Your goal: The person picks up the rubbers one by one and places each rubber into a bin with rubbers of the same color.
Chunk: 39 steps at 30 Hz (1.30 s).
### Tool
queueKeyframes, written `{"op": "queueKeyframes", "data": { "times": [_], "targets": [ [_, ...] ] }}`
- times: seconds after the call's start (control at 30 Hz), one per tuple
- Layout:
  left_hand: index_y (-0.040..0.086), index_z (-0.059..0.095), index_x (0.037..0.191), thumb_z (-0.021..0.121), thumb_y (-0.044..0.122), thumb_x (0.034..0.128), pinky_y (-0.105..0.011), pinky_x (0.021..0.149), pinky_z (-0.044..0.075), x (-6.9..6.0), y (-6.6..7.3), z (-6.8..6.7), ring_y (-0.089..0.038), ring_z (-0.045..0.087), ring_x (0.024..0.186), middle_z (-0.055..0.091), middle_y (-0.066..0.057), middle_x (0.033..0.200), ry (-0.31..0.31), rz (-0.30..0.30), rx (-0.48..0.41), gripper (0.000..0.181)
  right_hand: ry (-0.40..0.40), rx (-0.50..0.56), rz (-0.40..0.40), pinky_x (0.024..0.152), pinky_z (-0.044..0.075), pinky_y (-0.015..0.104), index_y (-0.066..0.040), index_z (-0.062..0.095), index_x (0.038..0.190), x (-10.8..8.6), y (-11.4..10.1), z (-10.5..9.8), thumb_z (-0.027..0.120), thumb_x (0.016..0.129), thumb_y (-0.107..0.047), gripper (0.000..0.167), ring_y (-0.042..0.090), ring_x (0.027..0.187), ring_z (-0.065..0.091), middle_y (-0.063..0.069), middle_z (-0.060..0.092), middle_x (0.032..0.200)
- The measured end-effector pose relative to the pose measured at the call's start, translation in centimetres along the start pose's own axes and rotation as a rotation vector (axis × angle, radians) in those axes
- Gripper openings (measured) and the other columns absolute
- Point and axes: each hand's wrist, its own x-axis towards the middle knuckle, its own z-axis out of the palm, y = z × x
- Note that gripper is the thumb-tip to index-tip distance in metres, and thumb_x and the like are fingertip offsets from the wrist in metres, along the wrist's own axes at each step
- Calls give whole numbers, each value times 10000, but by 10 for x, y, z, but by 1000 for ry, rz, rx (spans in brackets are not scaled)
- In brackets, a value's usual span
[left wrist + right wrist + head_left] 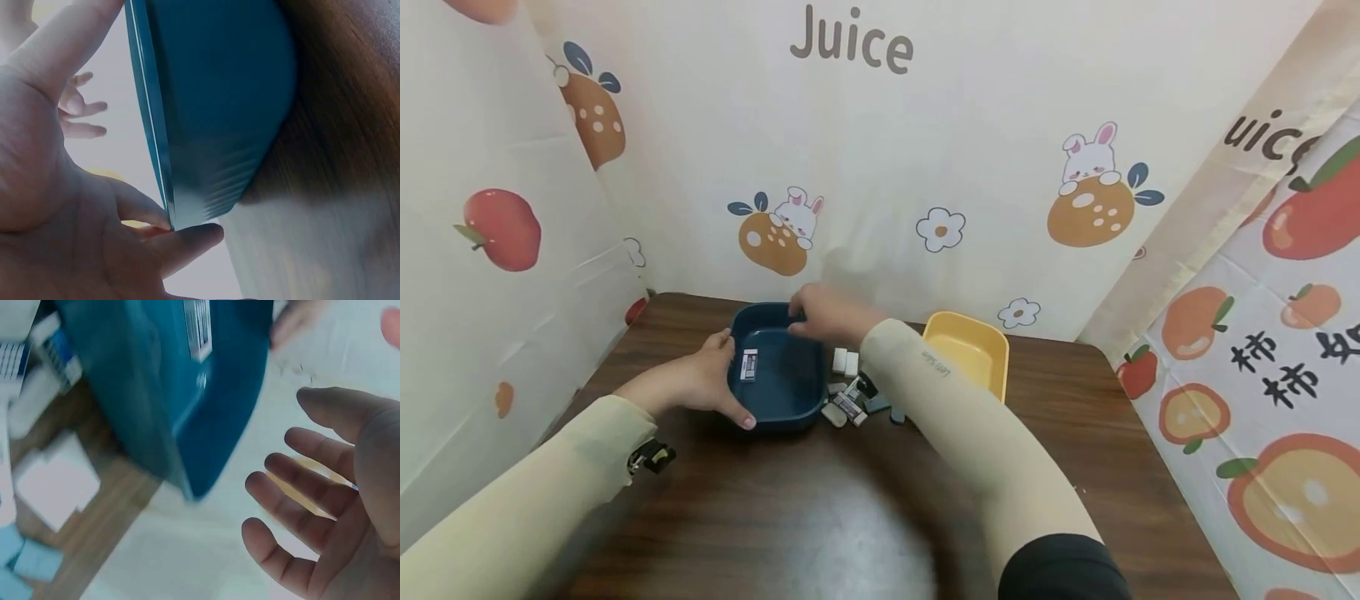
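A dark blue plastic bin point(782, 379) stands at the table's left, a barcode label point(748, 365) on its inner floor. My left hand point(703, 375) holds its left side, thumb at the near corner and fingers at the rim. In the left wrist view, the fingertips point(194, 240) meet the rim. Over the bin's far right part is my right hand point(835, 313); the right wrist view shows its fingers point(300, 506) spread and loosely bent, apart from the bin. Small white blocks point(846, 362) and eraser-like pieces with printed sleeves point(850, 407) lie right of the bin.
A yellow bin point(966, 340) stands farther right, partly behind my right forearm. Small blue-grey blocks point(876, 404) lie between the bins. A printed curtain point(880, 150) hangs along the back and both sides of the brown wooden table point(760, 517).
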Motion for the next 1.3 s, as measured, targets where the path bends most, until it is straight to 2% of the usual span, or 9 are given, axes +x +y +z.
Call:
{"op": "queueKeyframes", "data": {
  "times": [0.07,0.13,0.27,0.43,0.57,0.77,1.07,1.3],
  "targets": [
    [-194,67,1721,1035,639,737,-854,1199,413,-1,2,1,-697,356,1520,-22,-439,1800,8,-2,-4,1612,42,32,41,992,640,338,-146,794,1329,-7,13,-5,732,1130,-346,289,133,1069,718,10,793,1296],
    [-202,68,1716,1031,654,732,-853,1199,415,-1,5,2,-707,353,1525,-31,-447,1796,17,-2,-5,1621,49,63,85,937,638,355,-161,812,1246,-13,25,-8,731,1126,-338,228,151,1015,726,4,811,1215],
    [-213,84,1709,1032,662,725,-850,1178,440,0,8,3,-711,379,1508,-27,-455,1790,31,-2,0,1623,19,114,133,789,629,358,-162,845,1068,-21,45,-9,774,1082,-290,148,198,855,735,38,843,1031],
    [-197,111,1716,1028,676,719,-852,1157,457,3,3,3,-698,398,1495,-2,-447,1792,45,-11,14,1612,-48,-15,139,705,582,320,-202,816,930,-17,60,6,845,1033,-316,156,184,759,686,8,791,893],
    [-185,105,1723,1023,691,711,-854,1147,462,3,2,4,-703,385,1504,3,-441,1795,42,-20,14,1622,-111,-83,138,734,592,323,-205,814,972,-9,69,25,896,995,-345,164,171,813,700,-40,771,923],
    [-172,86,1729,1017,683,722,-850,1135,478,2,5,4,-700,405,1484,5,-438,1793,39,-16,4,1616,-150,-94,197,715,579,343,-174,781,1022,-2,74,47,893,977,-304,178,184,818,693,-17,770,948],
    [-194,72,1719,1019,688,727,-830,1162,477,4,6,3,-687,421,1478,-36,-431,1795,26,-30,16,1630,-121,-153,115,740,623,314,-211,834,1059,-5,69,57,964,925,-305,209,143,841,723,-64,791,976],
    [-174,91,1724,1019,682,722,-833,1126,500,1,9,1,-696,435,1448,-9,-439,1783,18,-36,29,1611,-90,-134,129,785,631,308,-194,847,1090,-3,69,63,989,906,-270,244,130,892,726,-52,798,1040]
  ]
}}
